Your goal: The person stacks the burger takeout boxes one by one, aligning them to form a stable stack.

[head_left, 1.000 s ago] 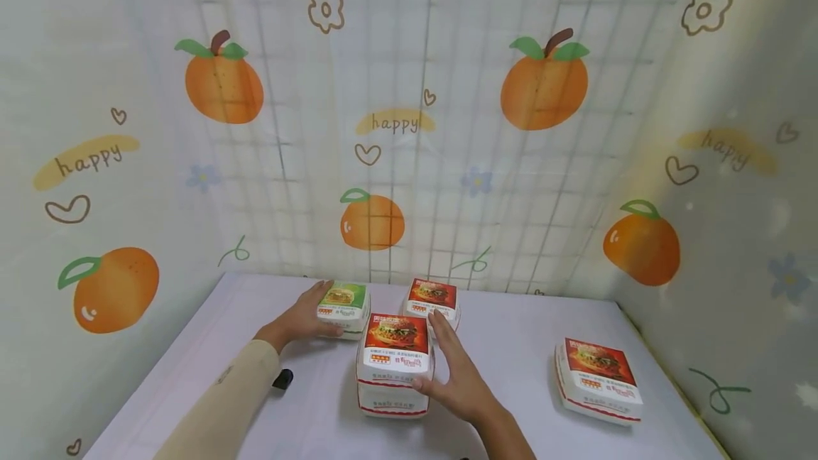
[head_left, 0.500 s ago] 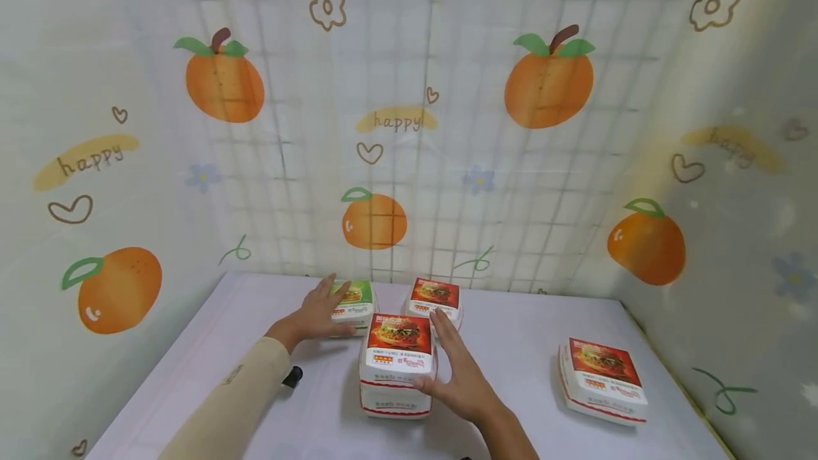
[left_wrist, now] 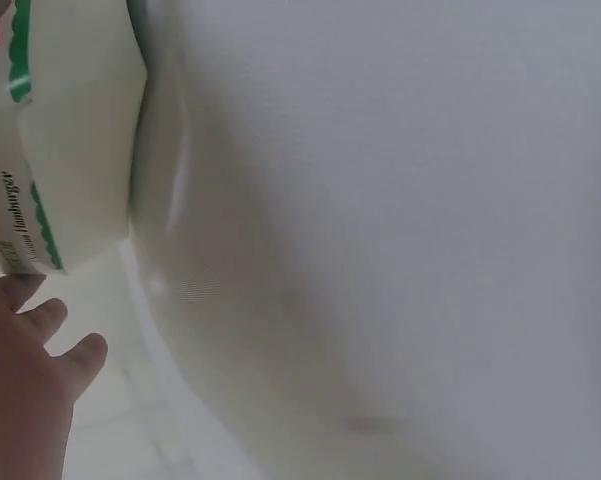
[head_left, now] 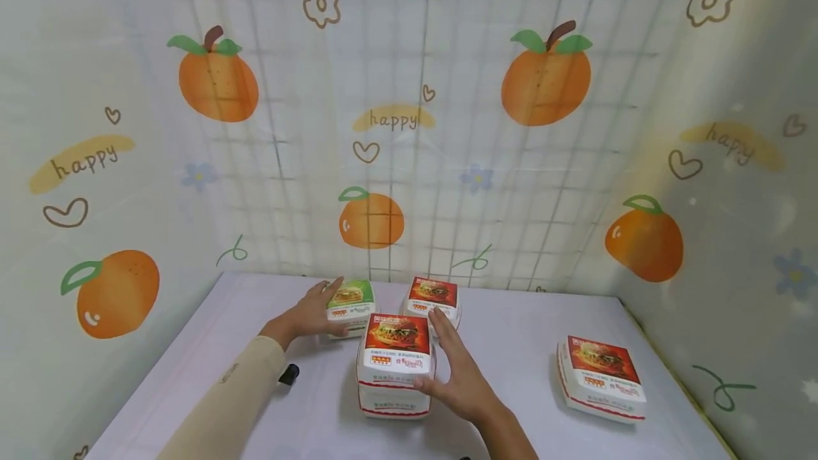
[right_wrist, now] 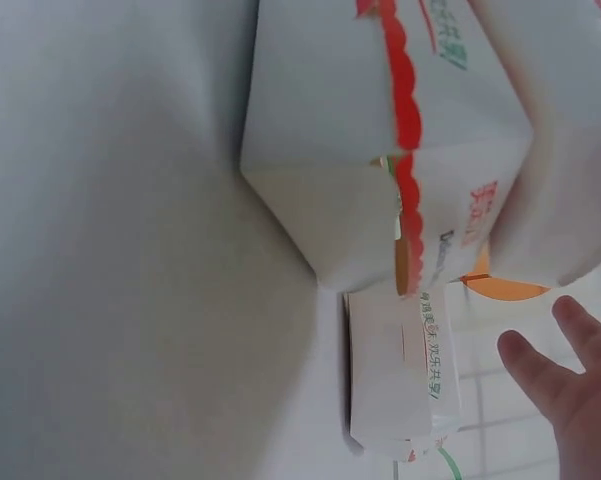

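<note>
In the head view, a green-topped burger box (head_left: pixel 351 304) stands at the back left. My left hand (head_left: pixel 309 312) touches its left side, thumb at the front and fingers fairly straight toward the back. In the left wrist view, fingertips of the left hand (left_wrist: pixel 25 370) meet the end of the green-trimmed box (left_wrist: pixel 80 150). Two red-trimmed burger boxes are stacked in front, the upper one (head_left: pixel 396 346) resting on the lower one (head_left: pixel 394 402). My right hand (head_left: pixel 463 385) is spread along the stack's right side, thumb at the upper box's front corner. Whether every finger touches cannot be told.
Behind the stack stands another red-topped burger box (head_left: pixel 434 294). One more red-topped box (head_left: pixel 601 378) lies at the right of the white table (head_left: pixel 511 332). A small black object (head_left: pixel 290 375) is near the left forearm. A printed curtain (head_left: pixel 447 218) encloses the back and sides.
The green-topped box has shifted slightly right, closer to the stack, with my left hand moving along. My right hand and the stacked boxes have hardly moved.
</note>
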The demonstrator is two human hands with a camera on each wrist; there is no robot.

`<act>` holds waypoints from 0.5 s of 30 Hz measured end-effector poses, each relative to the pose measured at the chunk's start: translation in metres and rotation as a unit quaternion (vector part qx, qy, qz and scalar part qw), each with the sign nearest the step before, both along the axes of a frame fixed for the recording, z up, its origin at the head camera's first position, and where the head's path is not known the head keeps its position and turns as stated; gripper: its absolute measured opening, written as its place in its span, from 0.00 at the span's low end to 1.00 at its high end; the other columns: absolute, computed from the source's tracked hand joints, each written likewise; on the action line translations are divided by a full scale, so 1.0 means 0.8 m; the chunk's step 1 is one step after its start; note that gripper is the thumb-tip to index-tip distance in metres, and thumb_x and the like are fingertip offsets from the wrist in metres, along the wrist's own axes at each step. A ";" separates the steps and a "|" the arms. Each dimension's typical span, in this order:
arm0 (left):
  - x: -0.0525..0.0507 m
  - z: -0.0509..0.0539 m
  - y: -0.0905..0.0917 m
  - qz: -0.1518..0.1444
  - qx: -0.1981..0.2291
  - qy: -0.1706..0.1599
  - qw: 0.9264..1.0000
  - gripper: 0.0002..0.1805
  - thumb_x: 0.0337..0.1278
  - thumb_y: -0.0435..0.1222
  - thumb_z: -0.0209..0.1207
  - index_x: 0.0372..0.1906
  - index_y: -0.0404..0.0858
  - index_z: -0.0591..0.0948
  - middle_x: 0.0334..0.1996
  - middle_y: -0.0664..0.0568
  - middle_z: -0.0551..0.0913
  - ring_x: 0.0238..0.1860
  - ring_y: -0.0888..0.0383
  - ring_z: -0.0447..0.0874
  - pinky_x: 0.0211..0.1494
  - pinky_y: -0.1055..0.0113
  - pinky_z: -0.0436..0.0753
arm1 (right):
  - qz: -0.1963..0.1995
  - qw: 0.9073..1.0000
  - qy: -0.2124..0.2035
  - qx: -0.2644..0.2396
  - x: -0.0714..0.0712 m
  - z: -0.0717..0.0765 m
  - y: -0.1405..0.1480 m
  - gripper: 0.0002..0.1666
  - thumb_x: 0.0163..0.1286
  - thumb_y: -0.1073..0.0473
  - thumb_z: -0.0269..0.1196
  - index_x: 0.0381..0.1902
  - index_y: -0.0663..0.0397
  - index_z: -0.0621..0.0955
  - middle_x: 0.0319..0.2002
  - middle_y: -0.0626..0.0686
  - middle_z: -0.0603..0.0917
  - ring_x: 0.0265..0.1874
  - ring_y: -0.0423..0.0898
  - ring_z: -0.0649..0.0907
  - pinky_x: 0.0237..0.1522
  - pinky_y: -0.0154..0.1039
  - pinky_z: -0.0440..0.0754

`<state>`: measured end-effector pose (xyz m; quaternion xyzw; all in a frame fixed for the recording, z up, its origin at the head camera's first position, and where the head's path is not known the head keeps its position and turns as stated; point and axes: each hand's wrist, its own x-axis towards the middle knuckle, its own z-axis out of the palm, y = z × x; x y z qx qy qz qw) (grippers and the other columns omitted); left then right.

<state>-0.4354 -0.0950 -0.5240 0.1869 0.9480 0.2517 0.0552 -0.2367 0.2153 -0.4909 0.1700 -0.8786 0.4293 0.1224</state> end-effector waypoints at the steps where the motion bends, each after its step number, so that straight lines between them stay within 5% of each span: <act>1: 0.000 -0.001 0.000 -0.003 0.006 0.003 1.000 0.66 0.30 0.63 0.72 0.78 0.60 0.48 0.74 0.41 0.51 0.70 0.39 0.55 0.63 0.34 0.62 | 0.000 1.000 -0.002 0.000 0.000 0.001 -0.001 0.61 0.53 0.36 0.70 0.77 0.24 0.48 0.77 0.42 0.46 0.73 0.54 0.53 0.60 0.70 0.61; 15: 0.016 -0.009 -0.007 0.032 0.079 0.005 0.996 0.68 0.30 0.55 0.76 0.78 0.53 0.47 0.72 0.45 0.52 0.64 0.46 0.63 0.61 0.39 0.68 | -0.005 1.000 -0.007 0.014 -0.003 0.010 0.002 0.62 0.52 0.35 0.70 0.76 0.21 0.46 0.77 0.42 0.45 0.73 0.56 0.53 0.60 0.70 0.60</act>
